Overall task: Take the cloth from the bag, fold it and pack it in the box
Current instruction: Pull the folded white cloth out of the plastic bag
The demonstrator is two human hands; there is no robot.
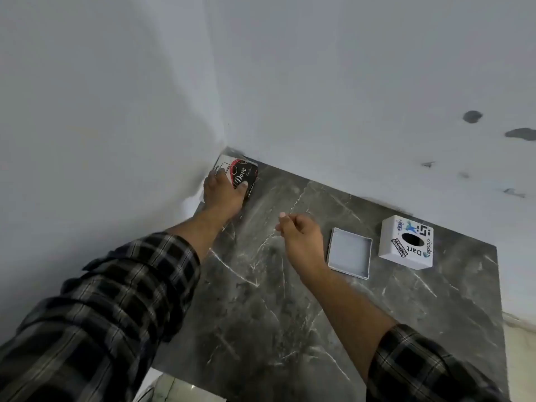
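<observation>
Checked sleeves (121, 285) lead to left hand (222, 190) gripping bag (242, 174), right hand (301, 237) loosely curled, empty.

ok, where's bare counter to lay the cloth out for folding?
Best patch: the counter centre and near edge, between the two forearms. Also free below the lid and white box. Tight: the wall corner, where the left hand grips the Dove bag.
</observation>
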